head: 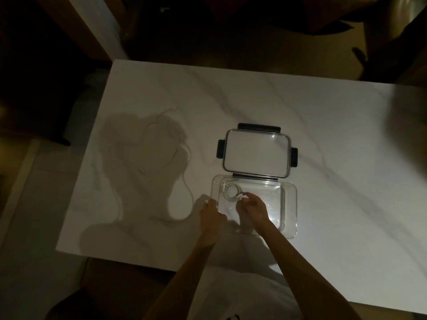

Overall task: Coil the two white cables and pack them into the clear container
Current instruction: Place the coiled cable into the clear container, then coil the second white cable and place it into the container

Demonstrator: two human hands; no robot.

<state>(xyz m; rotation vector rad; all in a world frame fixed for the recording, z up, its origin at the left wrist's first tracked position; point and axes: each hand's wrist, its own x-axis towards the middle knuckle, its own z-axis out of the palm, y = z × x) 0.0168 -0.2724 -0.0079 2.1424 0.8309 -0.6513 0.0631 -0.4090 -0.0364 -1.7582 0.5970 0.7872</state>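
Right hand (251, 207) is inside the container (290, 213), fingers pinched on the end of the coil (231, 191) lying in the far-left corner. Left hand (211, 212) sits at the container's left wall, apparently steadying it; grip unclear. Second cable (184, 179) lies loose on the table (300, 100), well left, uncoiled. Lid (256, 153) lies just beyond the container. Risk: the coil likely springs open once let go, or snags the fingers on the way out. Dim light, detail poor.
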